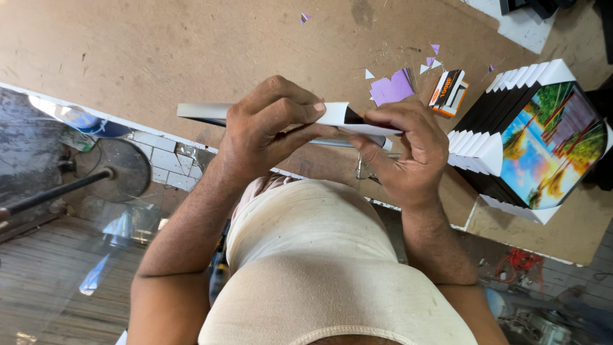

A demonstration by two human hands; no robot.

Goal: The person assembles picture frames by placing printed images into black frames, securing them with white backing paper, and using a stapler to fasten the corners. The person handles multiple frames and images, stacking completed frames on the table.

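I judge the corner-fitting step in hand — my left hand [268, 131] and right hand [405, 150] both clamp the framed panel [338, 115], held just left of the frame stack [511, 128]; next calls for steady pressing.

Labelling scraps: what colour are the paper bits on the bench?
Purple scraps, a few white; head view.
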